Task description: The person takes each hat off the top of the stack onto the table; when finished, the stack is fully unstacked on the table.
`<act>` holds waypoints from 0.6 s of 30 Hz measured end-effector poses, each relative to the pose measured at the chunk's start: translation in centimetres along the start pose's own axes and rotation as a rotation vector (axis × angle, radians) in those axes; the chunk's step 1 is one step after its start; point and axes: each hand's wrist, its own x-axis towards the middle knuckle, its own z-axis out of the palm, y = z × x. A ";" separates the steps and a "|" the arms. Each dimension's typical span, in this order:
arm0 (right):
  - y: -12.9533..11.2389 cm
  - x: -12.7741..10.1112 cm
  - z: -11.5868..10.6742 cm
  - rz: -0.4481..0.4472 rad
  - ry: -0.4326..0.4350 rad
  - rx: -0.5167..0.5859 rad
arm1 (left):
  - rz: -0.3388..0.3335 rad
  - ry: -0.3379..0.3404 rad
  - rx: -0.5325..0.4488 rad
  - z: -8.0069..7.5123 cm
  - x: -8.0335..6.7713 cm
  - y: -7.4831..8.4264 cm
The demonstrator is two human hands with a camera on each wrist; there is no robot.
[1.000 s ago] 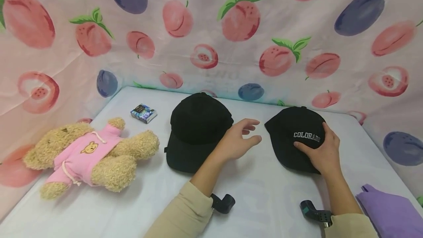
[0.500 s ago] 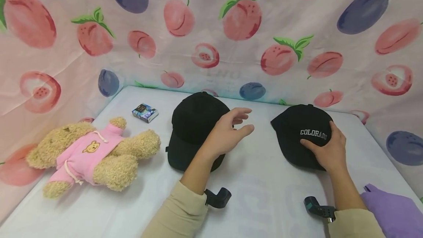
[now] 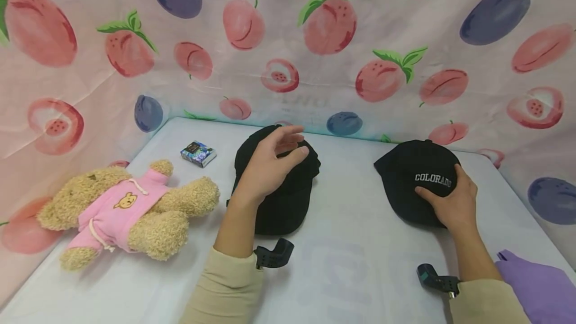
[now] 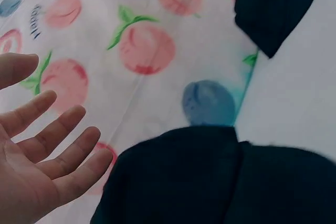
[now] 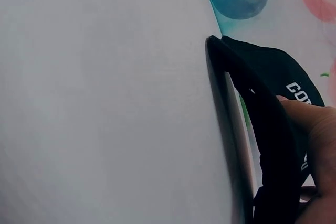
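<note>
A black cap with white "COLORADO" lettering (image 3: 407, 164) is at the right of the table, pinched at its side by my right hand (image 3: 455, 204), thumb on the front by the letters. The right wrist view shows the cap's dark edge (image 5: 270, 145) close to the white surface; whether it touches is unclear. A plain black cap (image 3: 285, 216) sits left of centre, brim toward me. My left hand (image 3: 270, 164) hovers over it in the head view, fingers loosely spread and holding nothing. In the left wrist view that hand (image 4: 47, 166) is apart from the plain cap (image 4: 173, 182).
A teddy bear in a pink hoodie (image 3: 121, 209) lies on the left. Behind it is a small blue patterned box (image 3: 198, 154). Folded purple cloth (image 3: 535, 289) lies at the right front. Fruit-printed fabric (image 3: 279, 29) walls the back and sides of the white table (image 3: 351, 244).
My left hand has moved left, from the gap between the caps to over the plain cap. The right hand and the lettered cap have shifted slightly right and away from me.
</note>
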 end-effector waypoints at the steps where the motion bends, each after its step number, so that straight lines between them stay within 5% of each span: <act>1: 0.0 0.0 0.0 0.001 0.000 0.001 | 0.000 0.015 0.000 -0.4 -0.1 0.0; 10: 0.6 0.3 -0.3 0.021 0.027 0.001 | -0.016 0.146 0.011 -3.1 -0.4 -0.9; 18: 0.7 0.7 -0.3 0.033 0.036 0.013 | -0.039 0.181 0.003 -4.0 -0.6 -1.2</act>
